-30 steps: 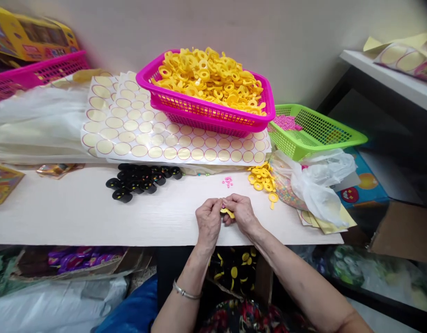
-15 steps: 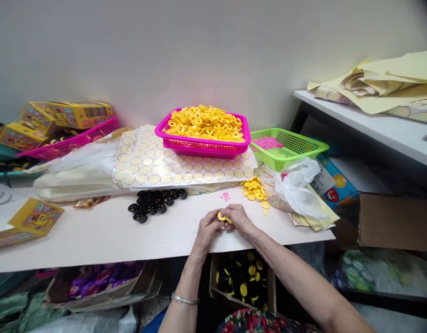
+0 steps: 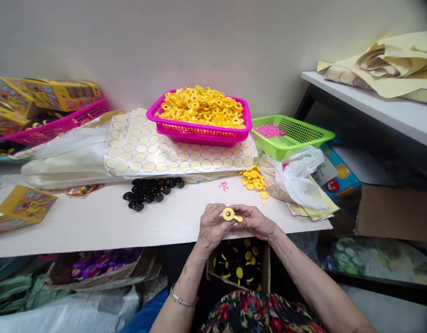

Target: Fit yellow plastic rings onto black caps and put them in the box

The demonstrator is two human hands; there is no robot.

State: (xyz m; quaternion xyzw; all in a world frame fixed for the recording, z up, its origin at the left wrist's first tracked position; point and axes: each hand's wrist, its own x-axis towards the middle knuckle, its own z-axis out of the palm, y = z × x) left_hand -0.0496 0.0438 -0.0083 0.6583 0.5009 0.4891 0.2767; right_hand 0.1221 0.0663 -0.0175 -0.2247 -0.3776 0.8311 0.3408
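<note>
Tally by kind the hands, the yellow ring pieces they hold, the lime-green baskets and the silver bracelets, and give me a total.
Hands (left hand, right hand): 2
Held yellow ring piece: 1
Lime-green basket: 1
Silver bracelet: 1
Total: 5

Ahead of you rises a plain, pale grey wall point(image 3: 199, 46) with a faint pinkish tint, behind the whitish tabletop point(image 3: 95, 226). On your right, a white shelf point(image 3: 380, 98) stands higher, over a black frame point(image 3: 305, 102). Below, left of centre, you see speckled floor point(image 3: 153, 290). The light is soft.
</note>
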